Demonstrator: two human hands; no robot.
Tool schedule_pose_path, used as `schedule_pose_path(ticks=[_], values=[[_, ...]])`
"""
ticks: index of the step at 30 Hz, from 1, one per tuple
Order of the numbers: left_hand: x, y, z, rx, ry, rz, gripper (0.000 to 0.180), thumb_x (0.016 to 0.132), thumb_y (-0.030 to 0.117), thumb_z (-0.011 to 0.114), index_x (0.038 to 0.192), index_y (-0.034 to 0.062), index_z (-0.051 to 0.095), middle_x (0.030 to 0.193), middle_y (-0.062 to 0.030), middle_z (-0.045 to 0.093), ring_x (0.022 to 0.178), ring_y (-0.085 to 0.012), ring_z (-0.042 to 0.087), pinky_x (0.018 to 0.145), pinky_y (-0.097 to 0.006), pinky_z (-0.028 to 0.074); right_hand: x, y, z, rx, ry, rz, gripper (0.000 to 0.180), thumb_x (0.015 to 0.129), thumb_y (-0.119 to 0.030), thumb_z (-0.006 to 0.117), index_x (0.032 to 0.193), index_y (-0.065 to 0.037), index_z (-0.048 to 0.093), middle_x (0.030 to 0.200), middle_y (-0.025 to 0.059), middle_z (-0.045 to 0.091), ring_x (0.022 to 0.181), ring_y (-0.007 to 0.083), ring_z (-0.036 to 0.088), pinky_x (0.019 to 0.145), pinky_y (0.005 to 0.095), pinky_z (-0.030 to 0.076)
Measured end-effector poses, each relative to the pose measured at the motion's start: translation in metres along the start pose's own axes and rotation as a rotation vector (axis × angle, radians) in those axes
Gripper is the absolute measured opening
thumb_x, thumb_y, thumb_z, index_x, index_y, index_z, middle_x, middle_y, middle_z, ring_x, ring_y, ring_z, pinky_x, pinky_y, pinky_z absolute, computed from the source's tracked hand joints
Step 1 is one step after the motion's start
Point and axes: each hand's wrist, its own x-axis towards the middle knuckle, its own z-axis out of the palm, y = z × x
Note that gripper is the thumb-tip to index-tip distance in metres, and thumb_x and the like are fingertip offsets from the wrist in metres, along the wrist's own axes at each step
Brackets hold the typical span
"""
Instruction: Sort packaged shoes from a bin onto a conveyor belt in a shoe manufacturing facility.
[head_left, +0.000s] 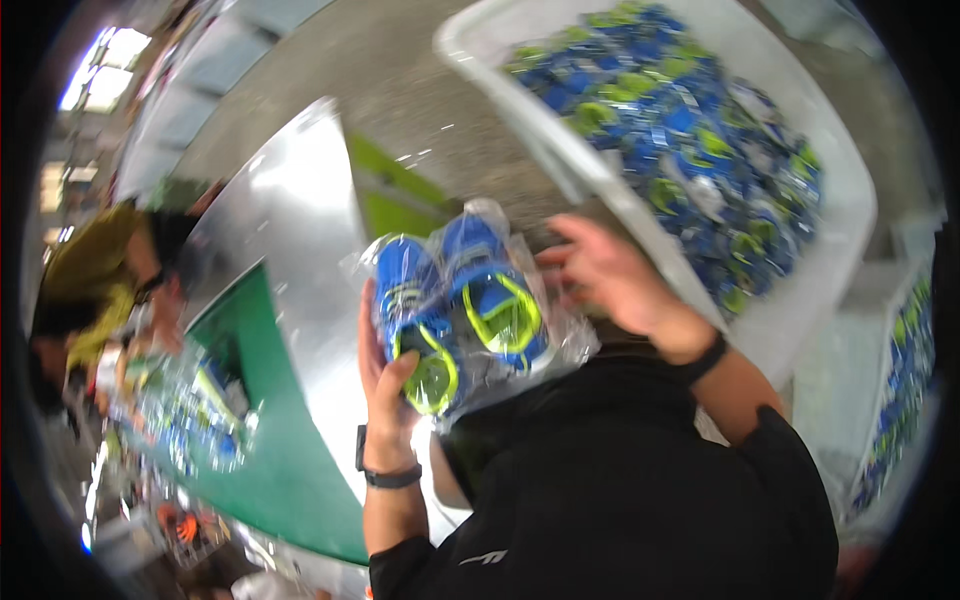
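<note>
Head view: the left hand (388, 378) is cupped under a clear plastic bag holding a pair of blue shoes with lime-yellow trim (455, 315), fingers curled round the near left side of the pack, thumb pressed on a yellow patch. The right hand (612, 275) sits just right of the bag, fingers spread and blurred; whether it touches the plastic, cannot tell. Far right, a big white bin (850, 215) is heaped with more blue-and-yellow bagged shoes. Left, a shiny metal table edge (305, 225) runs beside a green belt (265, 440), where another person in a yellow top (95, 270) bends over more packs.
</note>
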Motion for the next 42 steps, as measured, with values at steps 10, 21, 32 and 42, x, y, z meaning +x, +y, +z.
schedule_pose_path(ticks=[10,21,32,42], values=[[0.012,-0.033,0.041,0.326,-0.289,-0.119,0.083,0.091,0.030,0.077,0.156,-0.0006,0.034,0.152,-0.0156,0.045,0.131,-0.0266,0.052,0.104,-0.037,0.046,-0.086,-0.015,-0.041,0.184,0.301,-0.124,0.070,0.088,-0.014,0.068,0.150,-0.001,0.040,0.129,0.0105,0.062,0.114,0.0200,0.064,0.102,0.0356,0.051],[0.004,-0.034,-0.050,0.705,0.064,0.140,0.045,0.101,0.007,0.060,0.144,-0.0016,0.050,0.135,-0.0122,0.060,0.113,-0.0193,0.062,0.094,-0.031,0.051,-0.234,0.033,-0.141,0.213,1.106,0.156,0.042,0.099,-0.037,0.061,0.117,0.001,0.062,0.100,0.0100,0.070,0.093,0.0225,0.071,0.069,0.0351,0.058],[-0.001,-0.021,-0.058,0.774,0.189,0.131,0.032,0.099,0.007,0.061,0.128,-0.0038,0.062,0.108,-0.0109,0.072,0.098,-0.0175,0.068,0.088,-0.031,0.054,-0.140,0.044,-0.232,-1.536,0.611,-0.066,0.060,0.077,-0.027,0.081,0.127,-0.002,0.061,0.127,0.0176,0.061,0.115,0.0337,0.060,0.098,0.0420,0.050],[-0.040,0.008,-0.113,0.826,0.362,0.336,0.031,0.094,0.012,0.070,0.122,-0.0005,0.068,0.108,-0.0120,0.072,0.098,-0.0189,0.069,0.083,-0.032,0.056,-0.067,0.094,-0.376,-1.375,0.483,0.420,0.038,0.086,-0.029,0.073,0.108,0.001,0.064,0.093,0.0178,0.065,0.085,0.0285,0.063,0.075,0.0387,0.050]])
